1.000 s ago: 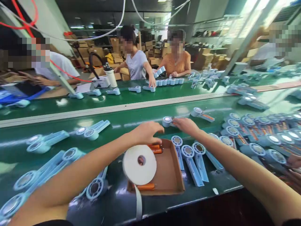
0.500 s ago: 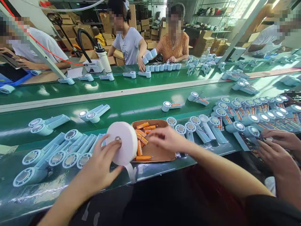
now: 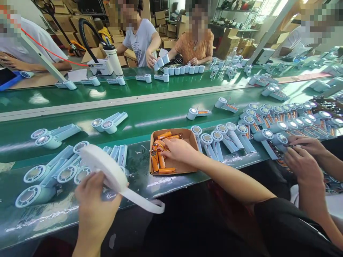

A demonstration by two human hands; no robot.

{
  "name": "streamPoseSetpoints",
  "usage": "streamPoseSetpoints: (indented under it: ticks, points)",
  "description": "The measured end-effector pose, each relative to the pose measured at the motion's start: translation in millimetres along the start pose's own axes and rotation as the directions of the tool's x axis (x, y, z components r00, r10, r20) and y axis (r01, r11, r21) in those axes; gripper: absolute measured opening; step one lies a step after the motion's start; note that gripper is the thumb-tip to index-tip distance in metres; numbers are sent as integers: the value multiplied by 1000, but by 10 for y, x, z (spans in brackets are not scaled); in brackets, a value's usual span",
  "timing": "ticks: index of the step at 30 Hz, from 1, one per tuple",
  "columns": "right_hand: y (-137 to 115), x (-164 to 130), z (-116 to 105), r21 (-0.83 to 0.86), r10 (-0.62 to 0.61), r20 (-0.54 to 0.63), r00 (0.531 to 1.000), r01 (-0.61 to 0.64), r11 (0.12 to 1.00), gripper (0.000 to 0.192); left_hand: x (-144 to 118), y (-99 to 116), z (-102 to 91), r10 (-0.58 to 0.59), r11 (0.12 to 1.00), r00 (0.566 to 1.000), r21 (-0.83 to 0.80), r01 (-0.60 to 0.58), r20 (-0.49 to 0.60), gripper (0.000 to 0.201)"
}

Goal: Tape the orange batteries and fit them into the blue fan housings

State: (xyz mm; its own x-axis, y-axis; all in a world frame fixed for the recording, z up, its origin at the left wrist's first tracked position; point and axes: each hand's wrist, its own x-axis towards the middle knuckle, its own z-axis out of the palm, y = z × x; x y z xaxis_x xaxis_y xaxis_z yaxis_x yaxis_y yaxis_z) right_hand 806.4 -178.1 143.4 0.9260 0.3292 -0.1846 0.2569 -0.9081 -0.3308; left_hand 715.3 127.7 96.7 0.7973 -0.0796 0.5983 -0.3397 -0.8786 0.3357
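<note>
Your left hand (image 3: 93, 210) pinched the tape roll (image 3: 103, 168), strip hanging loose, near left | right hand (image 3: 178, 149) closed on a battery (image 3: 160, 157) in the box (image 3: 171, 167), centre | no tape applied yet; fans (image 3: 214, 142) right awaited batteries.

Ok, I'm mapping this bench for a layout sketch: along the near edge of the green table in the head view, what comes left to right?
Pale blue fan housings → left hand gripping the white tape roll → cardboard tray of orange batteries, right hand inside → row of fan housings → a co-worker's hands.
</note>
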Motion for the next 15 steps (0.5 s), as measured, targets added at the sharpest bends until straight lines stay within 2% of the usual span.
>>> streamPoseSetpoints:
  ticks: [3, 6, 8, 11, 13, 15]
  points:
    - [83, 120, -28, -50, 44, 28, 999, -43, 998, 29, -1, 96, 151, 155, 987, 988, 44, -154, -8, 75]
    - [194, -12, -38, -9, 44, 19, 999, -44, 999, 28, 18, 229, 224, 225, 974, 974, 37, -225, 19, 70]
    - [315, -175, -63, 129, 34, -74, 997, -25, 991, 30, 36, 300, 216, 277, 959, 960, 47, -279, 42, 64]
    - [518, -420, -82, 337, -35, -269, 963, 128, 933, 39, 78, 378, 174, 357, 930, 929, 55, -363, 94, 55]
    - [624, -552, -65, 349, -61, -389, 919, 208, 914, 32, 115, 424, 152, 410, 906, 902, 51, -419, 133, 50]
    - [679, -659, -39, 365, 10, -556, 831, 233, 901, 22, 142, 475, 144, 453, 884, 875, 38, -466, 171, 47]
